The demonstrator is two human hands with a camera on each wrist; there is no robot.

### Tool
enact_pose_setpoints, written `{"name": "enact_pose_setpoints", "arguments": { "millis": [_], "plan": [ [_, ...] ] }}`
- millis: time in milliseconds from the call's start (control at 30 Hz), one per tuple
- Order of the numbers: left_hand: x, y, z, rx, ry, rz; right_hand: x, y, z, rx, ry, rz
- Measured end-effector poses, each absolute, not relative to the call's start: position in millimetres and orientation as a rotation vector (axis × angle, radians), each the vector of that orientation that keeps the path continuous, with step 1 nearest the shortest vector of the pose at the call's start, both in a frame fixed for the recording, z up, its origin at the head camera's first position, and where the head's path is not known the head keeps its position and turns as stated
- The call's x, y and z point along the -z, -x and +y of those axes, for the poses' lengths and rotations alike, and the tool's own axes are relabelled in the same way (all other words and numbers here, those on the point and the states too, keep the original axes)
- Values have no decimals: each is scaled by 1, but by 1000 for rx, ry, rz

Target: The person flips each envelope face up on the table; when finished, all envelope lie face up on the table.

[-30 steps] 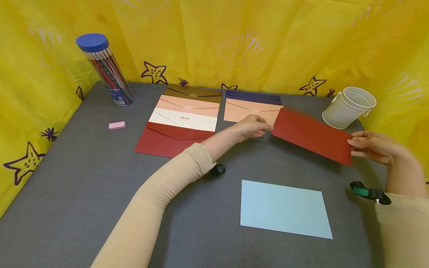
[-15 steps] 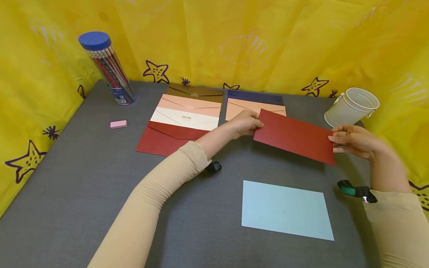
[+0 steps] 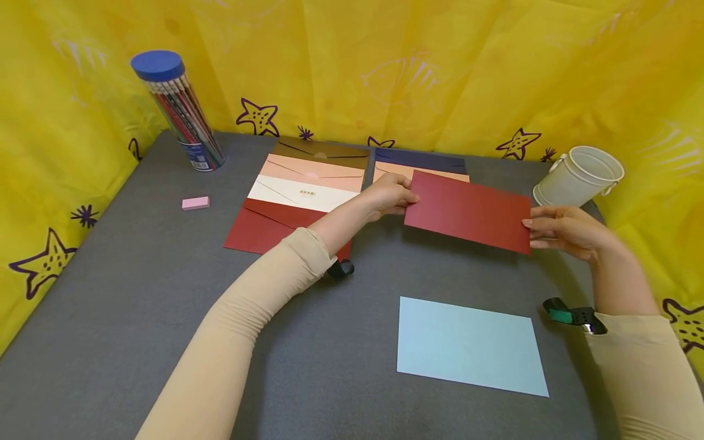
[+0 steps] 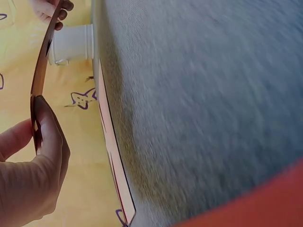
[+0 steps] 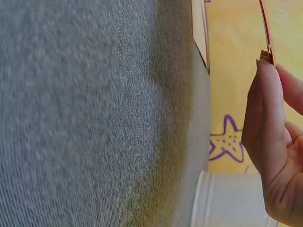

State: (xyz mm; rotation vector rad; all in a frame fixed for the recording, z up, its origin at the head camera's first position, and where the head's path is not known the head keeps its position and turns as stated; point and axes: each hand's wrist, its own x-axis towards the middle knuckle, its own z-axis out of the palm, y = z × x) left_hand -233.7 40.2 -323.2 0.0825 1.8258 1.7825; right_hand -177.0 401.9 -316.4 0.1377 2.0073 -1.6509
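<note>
A red envelope [image 3: 467, 211] is held up off the table between both hands, its plain side toward the head camera. At its left edge my left hand [image 3: 387, 197] pinches it between thumb and fingers; the left wrist view shows the envelope [image 4: 42, 66] edge-on in that grip. The right edge is pinched by my right hand [image 3: 566, 231]. Behind it lie a peach envelope [image 3: 387, 170], partly covered, and a dark blue envelope [image 3: 420, 160]. To the left, overlapping in a column, are brown [image 3: 324, 153], pink [image 3: 313, 173], white [image 3: 302, 193] and red envelopes [image 3: 253, 233].
A light blue envelope [image 3: 470, 345] lies flat near the front of the grey table [image 3: 137, 318]. At the back right stands a white pail [image 3: 572, 177]. A blue-lidded tub of pencils [image 3: 184, 116] and a pink eraser [image 3: 195, 203] are on the left. Yellow cloth [image 3: 330, 61] hangs behind.
Both hands have moved left with the red envelope, which now hangs in front of the peach envelope's right part. It is tilted less than before. The other things lie where they were.
</note>
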Motion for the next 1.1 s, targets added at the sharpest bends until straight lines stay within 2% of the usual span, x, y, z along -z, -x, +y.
{"name": "enact_pose_setpoints", "arguments": {
  "millis": [533,1100],
  "plan": [
    [324,240,14,-1784,-78,1831,318,175,377,1854,-149,1972],
    [322,242,-6,-1790,-93,1856,325,177,365,2120,-40,1817]
  ]
}}
